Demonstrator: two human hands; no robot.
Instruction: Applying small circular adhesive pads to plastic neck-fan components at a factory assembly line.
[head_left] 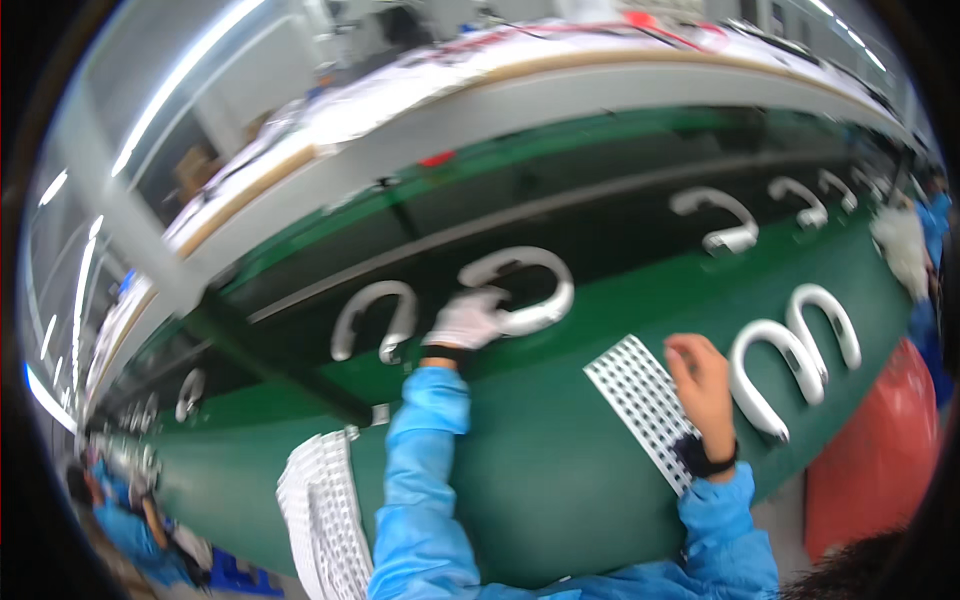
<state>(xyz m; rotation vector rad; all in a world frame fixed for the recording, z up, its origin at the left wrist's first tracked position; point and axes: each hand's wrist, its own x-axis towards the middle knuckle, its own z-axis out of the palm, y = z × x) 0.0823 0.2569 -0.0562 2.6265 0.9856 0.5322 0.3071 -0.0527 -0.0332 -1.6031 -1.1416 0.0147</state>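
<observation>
My left hand (pixel 468 321), in a white glove and a little blurred, is at the near end of a white, U-shaped neckband device (pixel 552 303) and appears to grip it. The device lies tilted on the dark belt strip. My bare right hand (pixel 703 385) is over the right edge of a white sheet with rows of small black stickers (pixel 643 405). Its fingers are curled together, and anything between them is too small to make out. Another U-shaped device (pixel 408 318) lies just left of my gloved hand.
Two more white devices (pixel 768 372) rest right of my right hand. Others (pixel 735 238) line the belt at far right and far left. A stack of sticker sheets (pixel 322 510) lies at the near left, beside a dark post (pixel 285 362). A red bag (pixel 868 450) stands at right.
</observation>
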